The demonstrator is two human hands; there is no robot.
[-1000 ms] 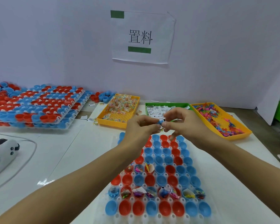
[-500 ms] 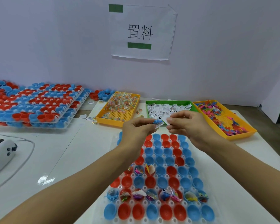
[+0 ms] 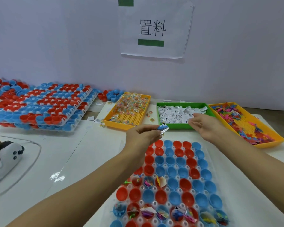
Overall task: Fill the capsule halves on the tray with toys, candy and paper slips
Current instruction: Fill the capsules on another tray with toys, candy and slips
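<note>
- Just in front of the green tray (image 3: 159,115), the left hand (image 3: 142,136) pinches a small paper slip (image 3: 163,128) between thumb and fingertips, the slip sticking out to the right with blue print showing on one face.
- To the right of that, in front of the same green tray's near-right corner, the right hand (image 3: 203,126) hangs with fingers loosely bent and nothing visible in it.
- The slip looks feather-light, thin and floppy: a judgement, but a pinch at one edge seems all it needs, and a hard squeeze would only crease it.
- It will likely flutter or cling to a fingertip on release, so dropping it low into a cup looks the safer bet.
- Nearer the person than the green tray lies the capsule tray (image 3: 211,163), its red and blue capsule halves (image 3: 170,171) sitting open side up.
- Most halves close to the green tray look empty; a few further toward the person hold bits of colour and paper, and the nearest filled row (image 3: 170,212) is busy with toys and slips.
- Left of the green tray sits the yellow candy tray (image 3: 143,108), wrapped sweets heaped at its far end; those wrappers look slick and crinkly.
- Right of the green tray, the yellow toy tray (image 3: 269,143) holds a tangle of small coloured plastic toys, stiff and probably prone to snagging each other.
- Inside the green tray, loose white slips (image 3: 175,112) overlap in a pile, so taking only one calls for a fingertip nip at a free corner.
</note>
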